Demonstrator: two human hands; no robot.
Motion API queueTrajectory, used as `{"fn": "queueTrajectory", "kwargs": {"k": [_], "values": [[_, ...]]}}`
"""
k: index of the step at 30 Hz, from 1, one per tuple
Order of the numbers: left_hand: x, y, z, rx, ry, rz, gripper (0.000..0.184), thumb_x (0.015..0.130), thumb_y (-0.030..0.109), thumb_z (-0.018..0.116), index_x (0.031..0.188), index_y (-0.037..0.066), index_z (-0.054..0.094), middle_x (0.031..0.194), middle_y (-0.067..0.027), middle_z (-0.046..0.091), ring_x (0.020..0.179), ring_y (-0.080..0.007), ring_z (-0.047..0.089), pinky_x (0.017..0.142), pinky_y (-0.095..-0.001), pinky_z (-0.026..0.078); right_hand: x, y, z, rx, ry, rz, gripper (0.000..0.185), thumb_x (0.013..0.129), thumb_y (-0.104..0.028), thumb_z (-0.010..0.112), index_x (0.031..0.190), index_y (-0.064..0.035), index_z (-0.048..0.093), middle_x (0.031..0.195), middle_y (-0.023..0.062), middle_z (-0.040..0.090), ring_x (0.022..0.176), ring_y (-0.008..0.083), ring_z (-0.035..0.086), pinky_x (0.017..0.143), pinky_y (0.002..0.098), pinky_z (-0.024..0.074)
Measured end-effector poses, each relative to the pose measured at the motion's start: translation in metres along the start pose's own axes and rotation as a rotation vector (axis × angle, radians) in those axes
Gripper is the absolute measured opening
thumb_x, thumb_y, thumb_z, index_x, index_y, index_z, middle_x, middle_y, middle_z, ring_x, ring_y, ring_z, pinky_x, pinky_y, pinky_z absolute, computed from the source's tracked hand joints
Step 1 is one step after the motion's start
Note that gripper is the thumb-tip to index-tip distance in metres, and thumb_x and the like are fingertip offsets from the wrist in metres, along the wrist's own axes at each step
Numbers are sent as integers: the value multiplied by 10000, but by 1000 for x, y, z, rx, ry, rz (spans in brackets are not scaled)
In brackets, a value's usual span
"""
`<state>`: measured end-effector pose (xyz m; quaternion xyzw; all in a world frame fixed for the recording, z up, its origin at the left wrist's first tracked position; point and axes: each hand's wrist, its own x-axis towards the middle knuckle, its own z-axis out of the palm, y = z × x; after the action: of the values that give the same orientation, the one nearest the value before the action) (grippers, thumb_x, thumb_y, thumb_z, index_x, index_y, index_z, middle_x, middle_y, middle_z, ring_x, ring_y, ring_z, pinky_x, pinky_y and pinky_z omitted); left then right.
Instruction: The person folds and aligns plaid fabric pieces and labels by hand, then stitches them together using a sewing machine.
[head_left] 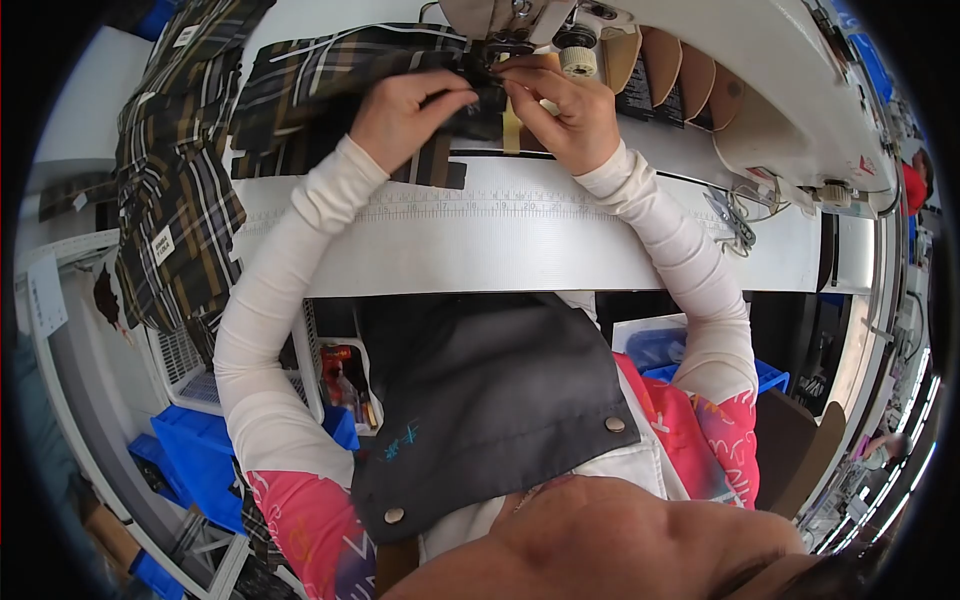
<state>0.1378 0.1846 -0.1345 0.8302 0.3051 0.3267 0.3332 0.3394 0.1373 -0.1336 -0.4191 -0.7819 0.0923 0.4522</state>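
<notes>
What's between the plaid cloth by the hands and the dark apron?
In the head view, the white table lies between the cloth and the apron, with a ruler marked along it.

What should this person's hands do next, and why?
Probably ease the plaid cloth a little closer to the needle area of the sewing machine: its right end lies near there, with the left hand and right hand close together, though their exact grip is too small to tell.

You are in a sewing wkshop: your worktop (520,255) has a sewing mach. (790,85), ruler marks (430,204) & pcs. of plaid cloth (310,72).
</notes>
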Motion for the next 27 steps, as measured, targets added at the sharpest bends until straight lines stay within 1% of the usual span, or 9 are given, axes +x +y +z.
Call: {"fn": "queueTrajectory", "kwargs": {"k": [2,3,5,6,10,16,20,23,27], "values": [[9,-10,-6,-55,-105,-233,168,836,144,610,903,-8,638,930,-66,646,825,-105,584,754,-227,440,-6,-5,-8,-32,-45,52,173,791,-78,623,950,-14,641,863,104,632,631,208,598,568,289,466],[11,-13,-6,-105,-120,-357,177,843,158,604,912,-2,635,934,-44,643,850,-86,569,780,-219,428,-8,-8,-11,-99,-93,-23,203,787,-110,631,973,-30,641,856,96,613,648,213,581,579,298,456],[21,-15,-13,-113,-245,-403,190,851,184,596,923,11,629,920,-14,624,869,-71,542,811,-211,406,-16,-14,-14,-225,-193,-169,265,778,-172,647,1019,-62,640,843,81,575,682,223,548,601,316,438],[25,-17,-15,-116,-310,-427,197,855,197,593,929,18,626,913,1,615,879,-64,529,826,-207,394,-23,-18,-9,-287,-254,-123,374,741,-259,665,1079,-103,631,870,57,520,755,215,497,664,326,409],[29,-27,-17,-196,-433,-462,217,850,239,599,936,40,614,866,17,580,872,-70,503,840,-200,371,-29,-23,-8,-382,-297,-134,438,704,-313,677,1101,-136,630,905,42,513,794,206,471,693,323,391],[44,-17,-22,-57,-492,-565,327,804,335,637,970,54,621,900,-6,613,900,-106,521,840,-237,379,-30,-19,-8,-339,-294,-120,434,697,-300,689,1097,-140,632,918,46,521,800,210,471,692,322,389],[58,-24,-22,118,-498,-474,428,731,350,704,1012,41,613,891,-38,633,898,-124,548,801,-255,421,-29,-19,-7,-317,-278,-119,410,701,-284,690,1080,-138,636,927,42,524,789,211,476,683,322,396],[60,-44,-23,133,-571,-402,448,776,510,577,990,120,632,1000,-58,630,964,-189,552,882,-282,380,-29,-19,-6,-301,-265,-119,374,709,-234,686,1065,-131,637,926,41,528,785,213,484,674,319,402],[60,-41,-27,124,-548,-463,413,768,454,607,963,92,643,989,-48,635,973,-168,549,857,-270,401,-28,-1,-7,-233,-203,-140,324,726,-123,655,1049,-113,634,882,63,548,760,230,503,656,323,417]]}}
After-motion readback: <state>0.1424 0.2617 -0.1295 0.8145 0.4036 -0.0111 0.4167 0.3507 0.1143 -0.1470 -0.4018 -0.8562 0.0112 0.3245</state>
